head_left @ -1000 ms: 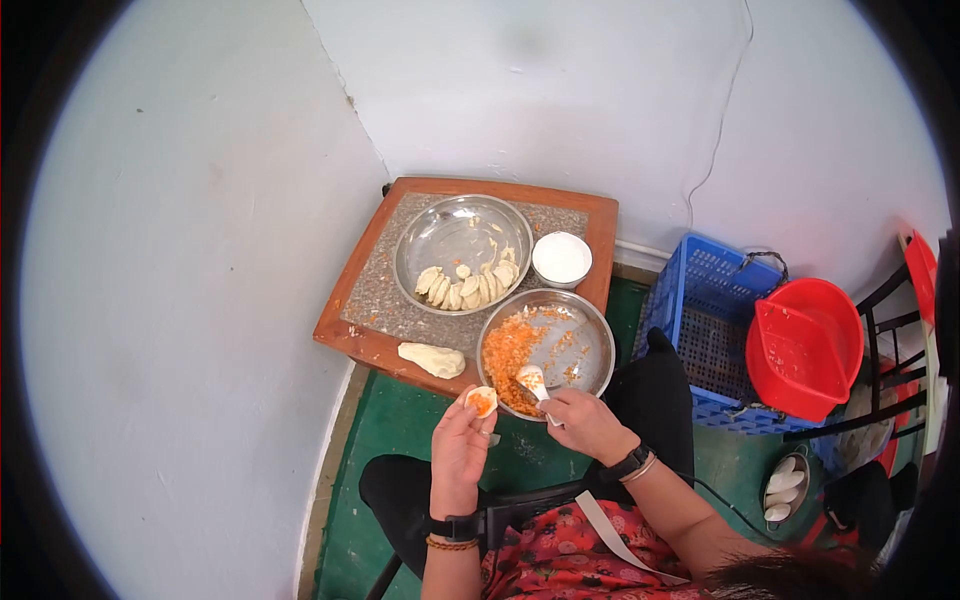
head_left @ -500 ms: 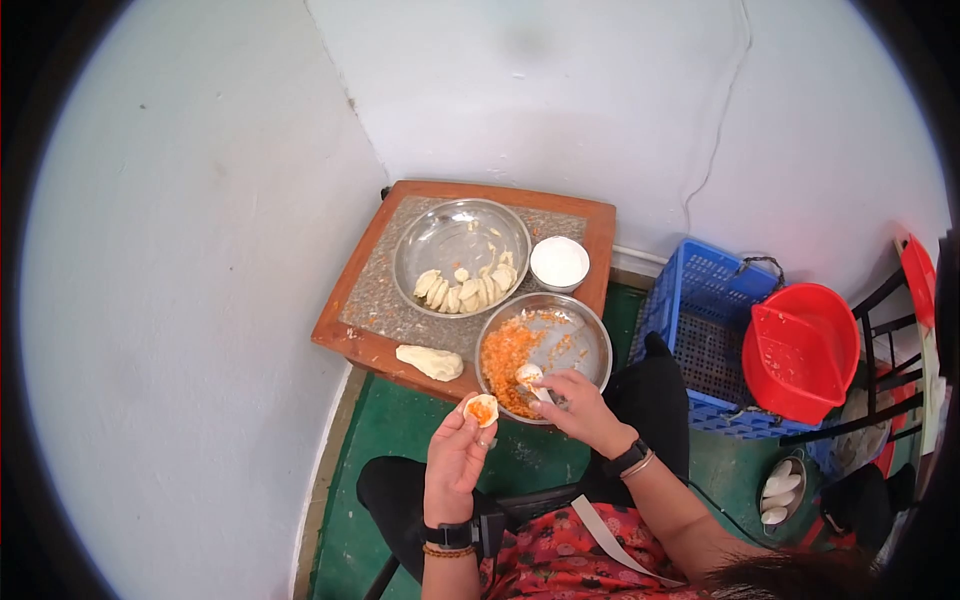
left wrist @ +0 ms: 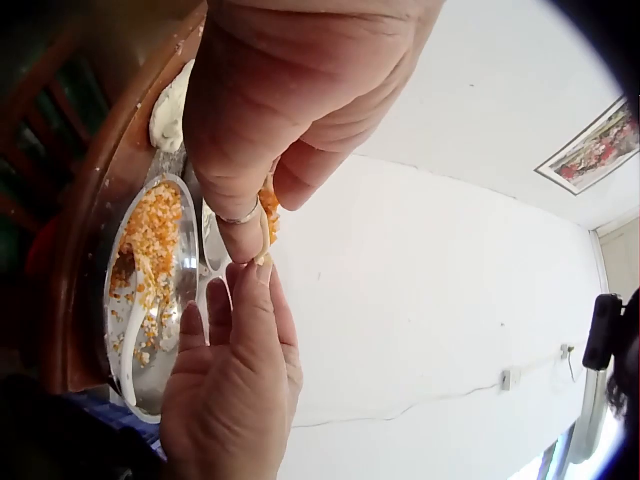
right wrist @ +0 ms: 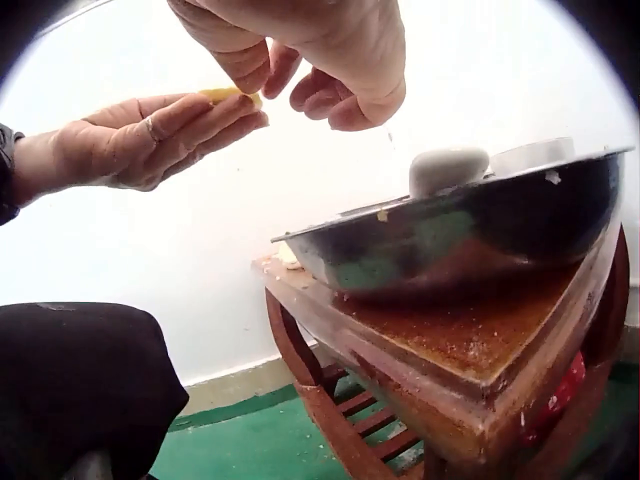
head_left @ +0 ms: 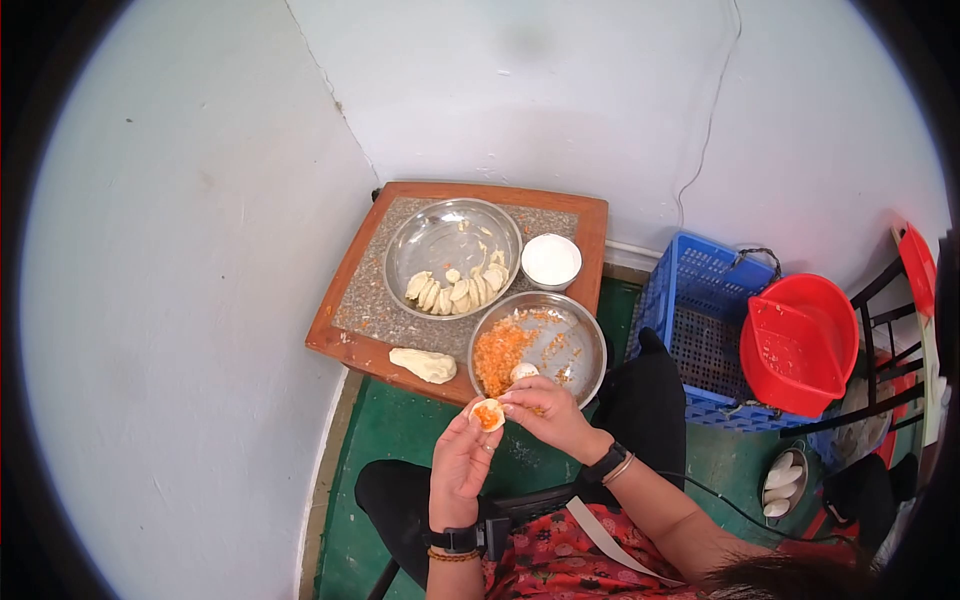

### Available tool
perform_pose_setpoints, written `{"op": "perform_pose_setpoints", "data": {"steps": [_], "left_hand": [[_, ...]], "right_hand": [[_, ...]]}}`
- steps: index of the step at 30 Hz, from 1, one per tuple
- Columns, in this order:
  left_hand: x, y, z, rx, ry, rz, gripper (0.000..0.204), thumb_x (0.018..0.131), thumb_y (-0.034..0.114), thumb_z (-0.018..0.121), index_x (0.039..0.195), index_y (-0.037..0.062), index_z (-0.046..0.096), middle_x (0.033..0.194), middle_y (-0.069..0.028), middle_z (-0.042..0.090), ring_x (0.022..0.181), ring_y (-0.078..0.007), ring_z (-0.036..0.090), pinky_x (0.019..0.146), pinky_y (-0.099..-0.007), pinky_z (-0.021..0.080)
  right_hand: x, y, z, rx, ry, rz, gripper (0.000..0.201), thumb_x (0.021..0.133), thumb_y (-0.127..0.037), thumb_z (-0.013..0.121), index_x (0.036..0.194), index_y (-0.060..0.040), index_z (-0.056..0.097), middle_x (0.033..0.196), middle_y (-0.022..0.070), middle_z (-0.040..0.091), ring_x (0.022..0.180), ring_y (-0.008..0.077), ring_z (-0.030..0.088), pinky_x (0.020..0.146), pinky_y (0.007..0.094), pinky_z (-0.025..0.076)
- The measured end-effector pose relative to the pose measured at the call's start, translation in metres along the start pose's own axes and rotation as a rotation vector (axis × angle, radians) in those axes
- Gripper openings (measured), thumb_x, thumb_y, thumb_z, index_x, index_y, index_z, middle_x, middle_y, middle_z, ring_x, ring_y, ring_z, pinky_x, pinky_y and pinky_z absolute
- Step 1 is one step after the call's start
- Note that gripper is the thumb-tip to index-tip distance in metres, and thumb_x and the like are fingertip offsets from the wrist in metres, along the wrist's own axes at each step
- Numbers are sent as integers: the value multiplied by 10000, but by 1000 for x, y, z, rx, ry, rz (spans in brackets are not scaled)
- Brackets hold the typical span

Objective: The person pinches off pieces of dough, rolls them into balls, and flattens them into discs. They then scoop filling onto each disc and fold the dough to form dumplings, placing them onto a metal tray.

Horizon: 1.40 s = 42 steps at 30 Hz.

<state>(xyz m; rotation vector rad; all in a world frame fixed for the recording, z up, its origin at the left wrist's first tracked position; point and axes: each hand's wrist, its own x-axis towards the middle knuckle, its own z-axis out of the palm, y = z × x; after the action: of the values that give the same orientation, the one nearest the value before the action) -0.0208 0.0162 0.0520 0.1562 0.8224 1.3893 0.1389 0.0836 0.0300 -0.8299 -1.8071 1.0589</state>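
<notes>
A round dough wrapper [head_left: 488, 414] bearing a dab of orange mixture hangs in mid-air between a person's two hands, its rim curving up around the mixture. It is off the near edge of a wood-framed table [head_left: 345, 350], close to the near rim of a steel basin [head_left: 578, 345] yet apart from it, with open air above and the green floor [head_left: 400, 425] beneath in the head view.

The left hand [head_left: 463, 458] holds the wrapper between thumb and fingers, most of its rim showing. The right hand [head_left: 552, 413] pinches the wrapper's edge with thumb and forefinger, the remaining fingers loosely bent. The two hands meet at the wrapper, little space between their fingertips.

Chopped orange mixture [head_left: 500, 350] fills the left part of the basin, where a white spoon [left wrist: 131, 345] lies with its handle toward the rim, touched by neither hand. The basin sits at the table's near right corner. A lump of dough [head_left: 422, 365] rests along the near edge, just left of it.

Farther back, a second steel basin [head_left: 435, 235] holds a curved row of dumplings [head_left: 460, 293] along its near side, with bare metal beyond; a bowl of white powder [head_left: 551, 260] stands just beside it. On the floor at right, a red tub [head_left: 795, 345] leans at a blue crate [head_left: 652, 305].
</notes>
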Motion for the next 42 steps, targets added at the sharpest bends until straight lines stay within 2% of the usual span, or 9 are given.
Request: {"op": "perform_pose_setpoints", "data": {"steps": [4, 16, 19, 22, 25, 28, 34, 42], "left_hand": [[1, -3, -4, 43, -3, 17, 336, 901, 37, 511, 1223, -44, 462, 1143, -135, 562, 991, -191, 598, 814, -282, 534], [0, -4, -8, 51, 22, 49, 333, 889, 32, 534, 1211, -30, 480, 1109, -122, 582, 946, -176, 613, 773, -257, 545], [0, -3, -7, 30, 36, 46, 306, 909, 55, 500, 1195, -49, 473, 1095, -137, 578, 927, -199, 620, 749, -253, 559], [-3, 2, -7, 32, 21, 8, 323, 909, 70, 510, 1205, -54, 472, 1098, -144, 583, 941, -198, 621, 755, -251, 554], [-6, 7, -3, -3, -11, -23, 324, 912, 74, 505, 1202, -64, 469, 1082, -154, 588, 937, -211, 624, 742, -252, 561], [-6, 6, -5, -9, -18, -33, 316, 910, 68, 506, 1196, -64, 476, 1064, -152, 595, 920, -204, 628, 734, -249, 565], [-5, 4, -9, 26, 14, -51, 296, 901, 60, 524, 1171, -62, 503, 1046, -135, 600, 888, -175, 629, 725, -243, 565], [-6, 2, -10, 69, 42, -57, 302, 894, 62, 537, 1165, -65, 498, 1029, -137, 605, 874, -168, 631, 728, -227, 559]], "right_hand": [[1, 0, 0, -32, 12, -36, 166, 828, -122, 640, 972, -45, 670, 947, 87, 602, 920, 210, 581, 800, 295, 463], [12, -8, 6, -4, -123, -124, 180, 818, -82, 618, 990, -49, 658, 991, 74, 606, 938, 204, 559, 827, 304, 438], [15, -8, 4, 34, -181, -160, 219, 781, -102, 640, 997, -65, 653, 994, 83, 602, 944, 242, 556, 836, 337, 425], [11, -14, -2, 123, -202, -94, 267, 759, -113, 662, 1022, -67, 643, 1043, 80, 597, 969, 244, 555, 848, 346, 427], [6, -5, -4, 233, -210, -106, 308, 737, -114, 681, 1039, -72, 636, 1077, 78, 593, 1004, 240, 552, 870, 357, 427], [7, -3, -7, 162, -249, -108, 292, 737, -110, 694, 1021, -72, 644, 1086, 84, 594, 1018, 234, 555, 873, 348, 434], [6, 3, -6, 200, -254, -57, 186, 768, -124, 697, 940, -61, 663, 1022, 81, 609, 964, 211, 580, 821, 301, 463], [5, 8, -5, 197, -275, -49, 161, 779, -113, 686, 926, -52, 658, 949, 77, 615, 906, 202, 597, 795, 289, 471]]}}
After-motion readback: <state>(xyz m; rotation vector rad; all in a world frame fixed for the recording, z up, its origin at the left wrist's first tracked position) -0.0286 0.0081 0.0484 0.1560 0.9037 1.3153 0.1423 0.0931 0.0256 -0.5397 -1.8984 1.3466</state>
